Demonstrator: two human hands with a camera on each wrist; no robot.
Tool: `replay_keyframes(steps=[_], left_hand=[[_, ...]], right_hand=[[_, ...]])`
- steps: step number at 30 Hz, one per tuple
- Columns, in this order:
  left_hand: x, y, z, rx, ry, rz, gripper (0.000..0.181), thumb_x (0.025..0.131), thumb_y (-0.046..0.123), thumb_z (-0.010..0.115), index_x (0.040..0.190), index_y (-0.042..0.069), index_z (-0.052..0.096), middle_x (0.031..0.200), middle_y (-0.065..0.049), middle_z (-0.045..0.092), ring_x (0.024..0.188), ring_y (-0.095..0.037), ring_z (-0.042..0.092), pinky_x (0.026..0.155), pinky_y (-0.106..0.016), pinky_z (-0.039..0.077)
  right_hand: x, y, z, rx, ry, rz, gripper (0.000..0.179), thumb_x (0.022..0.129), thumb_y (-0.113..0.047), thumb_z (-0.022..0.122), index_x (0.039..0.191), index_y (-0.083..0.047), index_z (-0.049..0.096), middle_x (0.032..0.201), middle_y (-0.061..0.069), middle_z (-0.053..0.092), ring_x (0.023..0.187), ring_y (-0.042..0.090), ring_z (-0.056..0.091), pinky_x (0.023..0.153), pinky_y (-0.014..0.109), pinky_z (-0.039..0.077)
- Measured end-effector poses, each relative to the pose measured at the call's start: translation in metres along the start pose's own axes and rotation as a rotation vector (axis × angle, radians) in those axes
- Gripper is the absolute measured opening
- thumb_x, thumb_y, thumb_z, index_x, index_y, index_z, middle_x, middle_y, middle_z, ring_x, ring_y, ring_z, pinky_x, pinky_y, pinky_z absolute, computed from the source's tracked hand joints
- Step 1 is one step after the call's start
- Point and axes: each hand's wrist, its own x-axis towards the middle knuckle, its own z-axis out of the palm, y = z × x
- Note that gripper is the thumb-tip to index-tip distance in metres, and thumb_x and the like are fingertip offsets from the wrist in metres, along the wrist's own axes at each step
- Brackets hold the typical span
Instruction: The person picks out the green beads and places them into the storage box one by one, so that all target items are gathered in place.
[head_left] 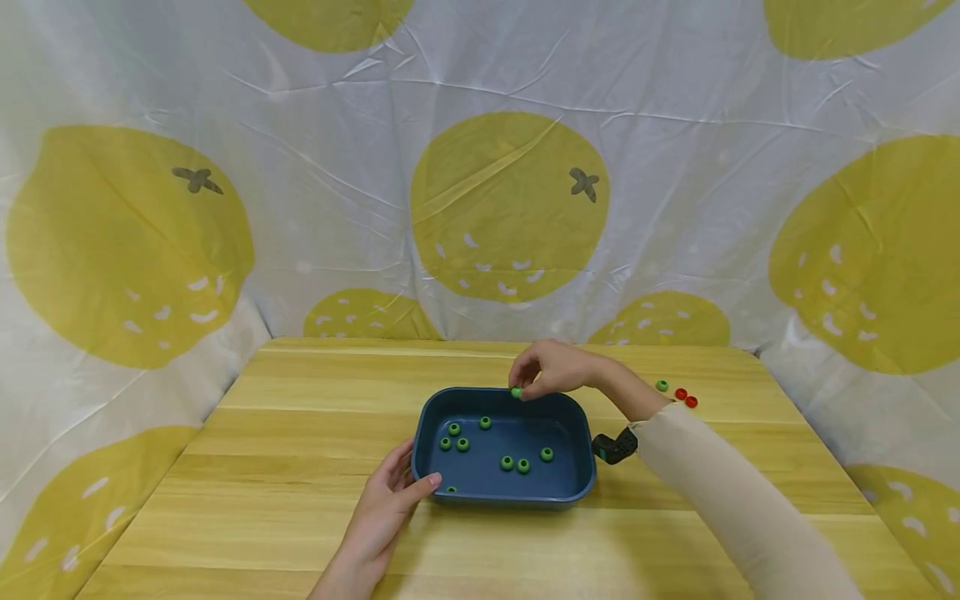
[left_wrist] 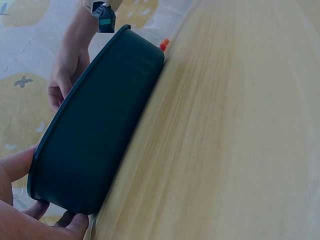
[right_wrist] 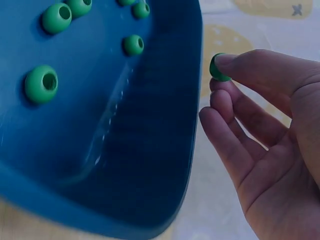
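Observation:
A blue rectangular tray sits on the wooden table with several green beads scattered on its floor. My left hand grips its left end, thumb over the near-left rim; in the left wrist view the fingers touch the tray's outer wall. My right hand is at the far rim, pinching one green bead between thumb and fingertips. In the right wrist view that bead is just outside the tray wall, and green beads with wide holes lie inside.
Right of the tray, beyond the right forearm, lie one green bead and two red beads on the table. A black wrist device is on the right arm. A curtain printed with yellow fruit hangs behind the table.

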Motion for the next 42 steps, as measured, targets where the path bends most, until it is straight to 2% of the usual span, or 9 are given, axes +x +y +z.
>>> replay_keyframes(steps=[8, 21, 29, 42], left_hand=[[0.001, 0.001, 0.0, 0.0, 0.001, -0.006, 0.079, 0.092, 0.006, 0.078, 0.158, 0.002, 0.036, 0.161, -0.023, 0.035, 0.145, -0.04, 0.035, 0.115, -0.053, 0.033], [0.001, 0.001, 0.0, 0.006, -0.003, -0.008, 0.078, 0.092, 0.007, 0.078, 0.158, 0.003, 0.037, 0.16, -0.023, 0.036, 0.144, -0.039, 0.037, 0.114, -0.051, 0.035], [0.0, 0.001, 0.001, 0.007, -0.008, -0.004, 0.077, 0.092, 0.007, 0.078, 0.157, 0.003, 0.037, 0.16, -0.022, 0.037, 0.143, -0.038, 0.039, 0.112, -0.047, 0.039], [0.0, 0.001, 0.0, -0.001, -0.004, -0.003, 0.077, 0.092, 0.004, 0.077, 0.157, 0.002, 0.037, 0.16, -0.023, 0.037, 0.144, -0.039, 0.037, 0.114, -0.051, 0.035]], right_hand=[[0.013, -0.003, 0.008, -0.016, -0.042, -0.081, 0.02, 0.092, -0.007, 0.076, 0.11, 0.003, 0.076, 0.1, -0.001, 0.073, 0.091, 0.013, 0.068, 0.083, 0.032, 0.056], [0.031, -0.012, 0.02, -0.046, -0.06, -0.073, 0.016, 0.091, -0.008, 0.078, 0.107, -0.005, 0.078, 0.095, -0.006, 0.072, 0.087, 0.009, 0.067, 0.08, 0.029, 0.056], [0.03, -0.012, 0.019, -0.041, -0.036, -0.061, 0.029, 0.09, -0.013, 0.08, 0.115, 0.002, 0.075, 0.098, -0.001, 0.073, 0.091, 0.009, 0.067, 0.084, 0.029, 0.055], [0.019, -0.007, 0.015, -0.004, -0.029, -0.068, 0.029, 0.091, -0.011, 0.079, 0.115, 0.005, 0.073, 0.102, 0.012, 0.073, 0.092, 0.011, 0.067, 0.086, 0.03, 0.055]])
